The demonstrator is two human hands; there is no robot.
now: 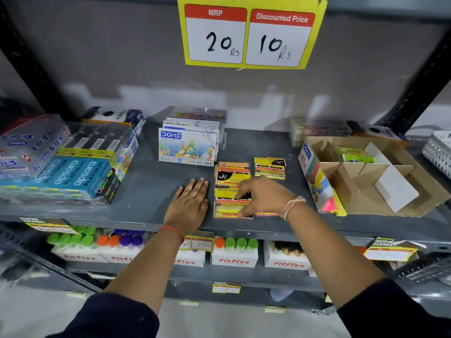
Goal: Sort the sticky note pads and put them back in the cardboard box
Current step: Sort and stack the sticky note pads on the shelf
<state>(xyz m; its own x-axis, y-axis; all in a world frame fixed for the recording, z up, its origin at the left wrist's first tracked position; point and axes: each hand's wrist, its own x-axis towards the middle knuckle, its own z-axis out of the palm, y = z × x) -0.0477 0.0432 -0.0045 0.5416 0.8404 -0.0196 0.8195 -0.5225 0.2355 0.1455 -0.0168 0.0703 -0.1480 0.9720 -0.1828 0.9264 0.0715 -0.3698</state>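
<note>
**Squaring the pads before boxing**

My left hand (189, 203) lies flat and open on the shelf (151, 181), holding nothing, its edge beside the row of sticky note pads (231, 189). My right hand (262, 197) spreads loosely over that row, fingertips touching, nothing gripped. The pads look light, film-wrapped and slippery; I'd pinch them by their side edges. 1 more stack (269, 167) sits behind. The cardboard box (361, 179) stands right, its loose dividers likely obstructing.

DOMS pastel box (187, 148), "20 Rs" price sign (249, 32)
</note>
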